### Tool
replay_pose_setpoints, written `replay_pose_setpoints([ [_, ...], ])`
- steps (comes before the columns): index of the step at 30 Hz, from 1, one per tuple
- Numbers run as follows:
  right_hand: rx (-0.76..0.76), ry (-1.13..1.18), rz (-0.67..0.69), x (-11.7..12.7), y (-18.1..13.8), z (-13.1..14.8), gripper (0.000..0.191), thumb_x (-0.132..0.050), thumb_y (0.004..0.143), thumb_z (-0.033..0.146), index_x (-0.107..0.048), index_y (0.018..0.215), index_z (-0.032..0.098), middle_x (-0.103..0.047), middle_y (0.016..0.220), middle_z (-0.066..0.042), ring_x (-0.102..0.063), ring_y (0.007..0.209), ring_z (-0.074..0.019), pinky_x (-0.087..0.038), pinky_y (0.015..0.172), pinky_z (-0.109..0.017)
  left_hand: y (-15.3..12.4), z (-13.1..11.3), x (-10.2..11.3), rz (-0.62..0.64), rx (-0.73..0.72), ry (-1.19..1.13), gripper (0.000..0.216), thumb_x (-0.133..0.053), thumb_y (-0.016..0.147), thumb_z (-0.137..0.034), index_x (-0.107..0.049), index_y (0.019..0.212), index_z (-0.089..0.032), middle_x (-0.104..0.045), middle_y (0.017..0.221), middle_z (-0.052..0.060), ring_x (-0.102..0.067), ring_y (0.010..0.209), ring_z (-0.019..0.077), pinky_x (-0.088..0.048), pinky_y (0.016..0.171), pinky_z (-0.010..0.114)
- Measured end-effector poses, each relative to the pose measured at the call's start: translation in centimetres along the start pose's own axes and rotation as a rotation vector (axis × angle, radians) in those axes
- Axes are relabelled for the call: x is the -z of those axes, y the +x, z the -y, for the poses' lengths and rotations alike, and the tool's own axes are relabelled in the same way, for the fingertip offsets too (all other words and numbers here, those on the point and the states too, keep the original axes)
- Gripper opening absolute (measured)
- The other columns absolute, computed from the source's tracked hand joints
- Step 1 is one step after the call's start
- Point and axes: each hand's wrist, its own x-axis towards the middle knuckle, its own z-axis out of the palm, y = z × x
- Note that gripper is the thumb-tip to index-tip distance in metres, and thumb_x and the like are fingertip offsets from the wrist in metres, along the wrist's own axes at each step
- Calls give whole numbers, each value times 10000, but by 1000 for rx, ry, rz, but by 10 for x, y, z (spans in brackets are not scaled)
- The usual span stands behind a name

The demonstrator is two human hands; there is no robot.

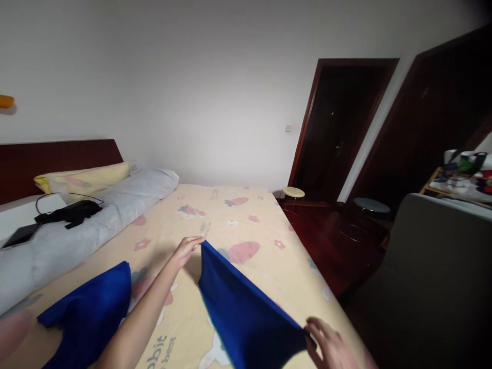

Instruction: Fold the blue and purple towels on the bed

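My left hand pinches the top corner of a blue piece of cloth, which looks like part of a garment. At the lower right, my right hand is closed on another corner of the same cloth. Between the hands the upper edge is drawn taut and slants down to the right; the lower part runs out of the frame. More blue fabric lies on the bed left of my forearm. Whether it joins the held cloth I cannot tell. Beneath everything is the bed's cream sheet, printed with carrots and rabbits.
A rolled grey quilt runs along the left of the bed, with a black item and a tablet on it. Behind is a yellow pillow. Stools, a chair back and a cluttered shelf stand to the right.
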Motion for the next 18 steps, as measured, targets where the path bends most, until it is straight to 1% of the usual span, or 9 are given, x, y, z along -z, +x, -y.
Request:
replay_pose_setpoints([
  [1,24,27,-40,15,15,-2,234,-485,865,382,-686,909,271,-725,1009,-91,-690,848,-220,-544,782,-351,-8,-6,11,-10,-6,-30,411,-766,587,-498,-764,881,-212,-740,1109,106,-619,1049,258,-402,761,310],
  [3,52,106,-58,42,43,0,308,-448,888,463,-667,955,256,-737,927,-87,-691,804,-211,-548,739,-324,-26,-16,28,-10,-27,-125,473,-775,600,-492,-757,974,-202,-712,1183,129,-616,1065,261,-408,769,318],
  [5,88,154,-62,64,70,8,370,-434,887,539,-661,942,252,-732,856,-78,-676,754,-205,-539,708,-310,-42,-25,39,8,-56,-248,501,-798,609,-474,-753,1003,-169,-723,1150,154,-634,1022,261,-426,787,331],
  [8,137,188,-51,86,106,24,408,-435,880,579,-662,924,244,-727,848,-71,-648,707,-189,-516,687,-294,-62,-32,47,-12,-112,-380,476,-811,612,-476,-765,939,-132,-762,1007,154,-661,931,260,-455,803,349],
  [11,167,211,-5,96,136,33,395,-445,886,559,-668,904,234,-723,809,-52,-622,656,-167,-486,644,-274,-74,-33,52,-105,-145,-375,449,-816,593,-506,-770,847,-139,-773,892,123,-667,879,247,-460,765,331],
  [14,203,198,-11,96,159,36,377,-504,856,559,-688,825,231,-722,785,-50,-619,662,-169,-467,635,-275,-79,-29,58,-235,-122,-284,454,-848,526,-515,-767,805,-167,-770,865,99,-654,908,233,-426,714,288],
  [16,160,244,6,93,170,36,365,-572,812,563,-698,765,223,-700,679,-41,-604,607,-163,-451,601,-273,-78,-27,62,-310,-86,-227,480,-865,465,-521,-765,793,-184,-767,883,89,-640,935,237,-397,680,274],
  [18,67,341,52,86,180,36,385,-608,778,579,-700,736,208,-638,519,-17,-565,491,-145,-426,530,-266,-76,-27,64,-351,-43,-186,488,-876,411,-515,-761,760,-194,-760,849,72,-627,896,233,-368,646,271],
])
